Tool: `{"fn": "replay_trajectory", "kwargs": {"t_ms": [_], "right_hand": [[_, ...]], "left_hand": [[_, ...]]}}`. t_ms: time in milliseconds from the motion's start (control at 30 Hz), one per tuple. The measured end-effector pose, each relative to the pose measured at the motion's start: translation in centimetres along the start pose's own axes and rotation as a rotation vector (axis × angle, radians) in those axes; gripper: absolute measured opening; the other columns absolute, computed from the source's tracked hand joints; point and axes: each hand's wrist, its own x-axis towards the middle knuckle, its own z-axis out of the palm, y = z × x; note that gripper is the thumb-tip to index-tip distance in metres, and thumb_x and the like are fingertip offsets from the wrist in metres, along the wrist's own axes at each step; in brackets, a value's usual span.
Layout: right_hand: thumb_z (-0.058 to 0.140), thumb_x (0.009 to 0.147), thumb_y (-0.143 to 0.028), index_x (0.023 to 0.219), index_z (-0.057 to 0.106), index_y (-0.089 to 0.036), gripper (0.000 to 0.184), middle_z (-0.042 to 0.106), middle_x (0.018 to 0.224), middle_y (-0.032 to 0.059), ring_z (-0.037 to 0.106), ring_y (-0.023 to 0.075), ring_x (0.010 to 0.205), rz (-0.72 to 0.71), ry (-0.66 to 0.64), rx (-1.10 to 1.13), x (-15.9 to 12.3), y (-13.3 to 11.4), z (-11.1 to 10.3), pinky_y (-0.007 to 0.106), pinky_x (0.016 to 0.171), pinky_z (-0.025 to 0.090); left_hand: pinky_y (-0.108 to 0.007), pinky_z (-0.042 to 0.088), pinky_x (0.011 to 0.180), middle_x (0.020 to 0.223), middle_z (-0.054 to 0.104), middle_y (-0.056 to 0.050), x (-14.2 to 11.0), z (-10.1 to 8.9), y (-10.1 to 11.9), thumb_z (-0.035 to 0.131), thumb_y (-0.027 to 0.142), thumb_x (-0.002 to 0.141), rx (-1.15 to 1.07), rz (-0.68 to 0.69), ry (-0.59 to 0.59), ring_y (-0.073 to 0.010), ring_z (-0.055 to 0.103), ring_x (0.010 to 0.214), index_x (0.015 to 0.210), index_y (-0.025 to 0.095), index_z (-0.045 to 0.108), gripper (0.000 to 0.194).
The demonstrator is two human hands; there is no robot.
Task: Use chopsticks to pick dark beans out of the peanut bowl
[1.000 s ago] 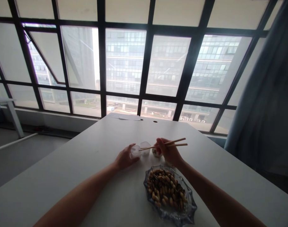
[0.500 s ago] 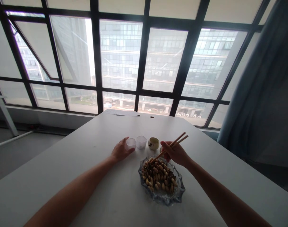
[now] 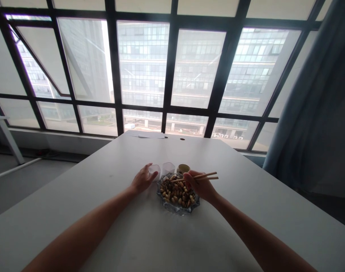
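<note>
My left hand is curled round a small translucent plastic cup, thumb on its near side. A second cup of the same kind stands to the right of the first. My right hand grips a pair of wooden chopsticks, lying nearly level. Their tips reach among the nuts heaped in a scalloped glass bowl; whether they pinch one is too small to tell. Behind the bowl and right hand sits a yellowish cup, partly hidden.
The long white table runs toward the windows. Papers and two dark holes lie at its far end. A blue-grey curtain hangs on the right, and another table's leg shows at left.
The glass bowl has slid away from me and leftward, close to the cups. My right hand has shifted left, and its chopsticks lie flatter. The left cup has moved slightly left with my left hand.
</note>
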Motion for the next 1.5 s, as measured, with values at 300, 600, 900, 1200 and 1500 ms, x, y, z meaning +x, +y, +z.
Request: {"fn": "replay_trajectory", "kwargs": {"t_ms": [300, 600, 900, 1200, 1500], "right_hand": [[0.051, 0.084, -0.075, 0.066, 0.060, -0.019, 0.060, 0.057, 0.045, 0.0013, 0.051, 0.0131, 0.035, 0.100, 0.101, 0.168, 0.6, -0.3, -3.4, 0.022, 0.035, 0.038], [0.048, 0.090, -0.068, 0.065, 0.057, -0.018, 0.057, 0.055, 0.047, 0.0003, 0.050, 0.0119, 0.038, 0.043, -0.157, -0.018, 0.3, -1.4, -4.6, 0.022, 0.037, 0.038], [0.047, 0.091, -0.069, 0.068, 0.059, -0.018, 0.057, 0.058, 0.048, 0.0015, 0.054, 0.0132, 0.039, 0.063, -0.122, 0.021, 0.4, -2.1, -5.6, 0.022, 0.038, 0.041], [0.058, 0.089, -0.062, 0.062, 0.056, -0.017, 0.052, 0.060, 0.049, 0.0018, 0.056, 0.0123, 0.042, 0.022, -0.339, 0.018, 0.4, -2.1, -5.5, 0.021, 0.041, 0.043], [0.057, 0.090, -0.060, 0.065, 0.055, -0.018, 0.049, 0.063, 0.053, 0.0023, 0.060, 0.0131, 0.044, 0.031, -0.358, 0.001, 0.4, -1.8, -5.7, 0.020, 0.041, 0.045]], "left_hand": [[-0.045, 0.038, 0.111, 0.145, 0.051, -0.017, 0.3, 0.2, -0.4, 0.044, 0.055, 0.091, -0.014, 0.017, -0.004, -0.0299, 0.050, 0.131, 0.144, 0.012, 0.044, 0.069], [-0.045, 0.044, 0.104, 0.138, 0.056, -0.018, 0.3, 0.4, -0.7, 0.039, 0.058, 0.092, -0.009, 0.038, -0.022, -0.0279, 0.060, 0.113, 0.149, 0.009, 0.037, 0.075], [-0.043, 0.045, 0.101, 0.138, 0.056, -0.018, 0.3, 0.2, -0.3, 0.037, 0.060, 0.092, 0.017, 0.059, -0.028, -0.0269, 0.061, 0.109, 0.147, 0.008, 0.040, 0.076], [-0.049, 0.032, 0.108, 0.137, 0.057, -0.015, 0.2, 0.2, -0.2, 0.042, 0.057, 0.093, 0.161, 0.065, -0.004, -0.0308, 0.049, 0.128, 0.145, 0.016, 0.043, 0.066], [-0.051, 0.038, 0.104, 0.133, 0.055, -0.017, 0.1, 0.4, -0.5, 0.050, 0.064, 0.087, 0.182, 0.135, 0.052, -0.0334, 0.048, 0.123, 0.142, 0.015, 0.045, 0.074]]}}
